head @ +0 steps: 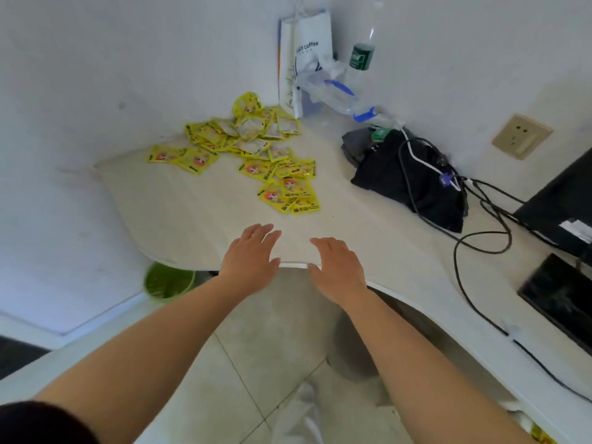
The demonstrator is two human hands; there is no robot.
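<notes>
Several yellow snack packets lie scattered across the far part of a white table, some piled near the wall corner. My left hand and my right hand reach out side by side over the table's front edge, palms down, fingers straight and relaxed. Both hands hold nothing. The nearest packets lie a short way beyond my fingertips.
A white coffee bag, a green-labelled bottle and clear plastic wrap stand in the back corner. A black bag with cables lies at the right, near a wall socket. A green bin stands on the floor.
</notes>
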